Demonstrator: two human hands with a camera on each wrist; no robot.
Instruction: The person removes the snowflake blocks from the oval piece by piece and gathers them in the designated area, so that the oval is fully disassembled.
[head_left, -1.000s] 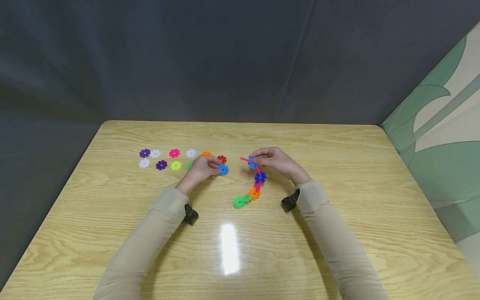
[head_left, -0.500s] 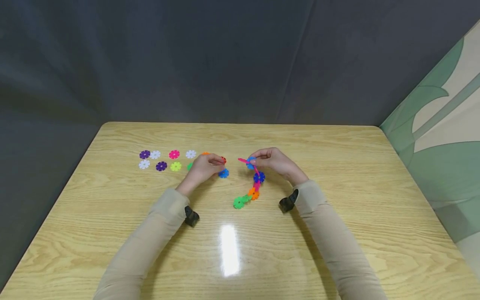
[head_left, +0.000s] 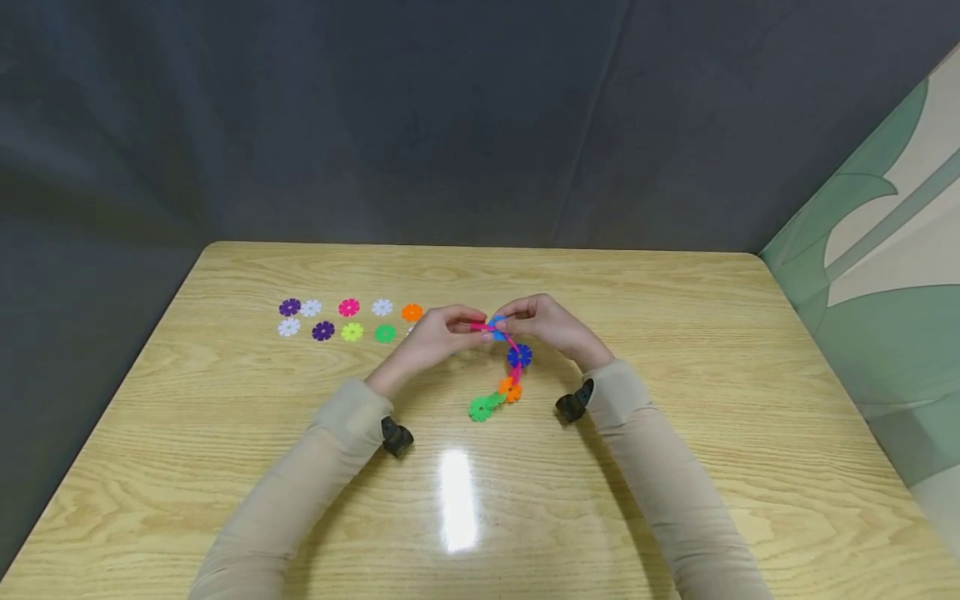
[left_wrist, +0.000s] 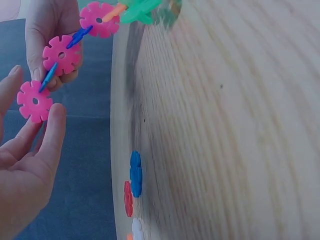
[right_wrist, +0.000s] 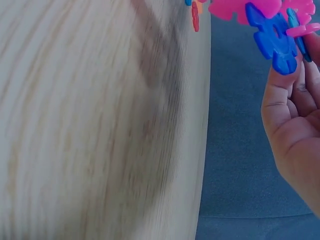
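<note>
A chain of interlocked plastic snowflake discs hangs between my hands, curving down through a dark blue disc (head_left: 519, 357) and an orange disc (head_left: 511, 389) to a green disc (head_left: 481, 409). With its fingertips my left hand (head_left: 442, 333) pinches the pink disc (left_wrist: 35, 101) at the upper end. The right hand (head_left: 551, 329) pinches the light blue disc (head_left: 496, 328) slotted beside it. A loose blue disc (left_wrist: 136, 174) and a red disc (left_wrist: 128, 199) lie on the table in the left wrist view; in the head view the left hand hides them.
Loose discs lie in two rows left of the hands on the wooden table (head_left: 187, 433), among them a purple disc (head_left: 323, 331), a yellow disc (head_left: 352, 332) and an orange one. A dark curtain (head_left: 450, 125) hangs behind the table.
My left hand has let go of the loose blue disc and moved right to the chain's pink end disc. The right hand has shifted slightly left, still holding the light blue disc.
</note>
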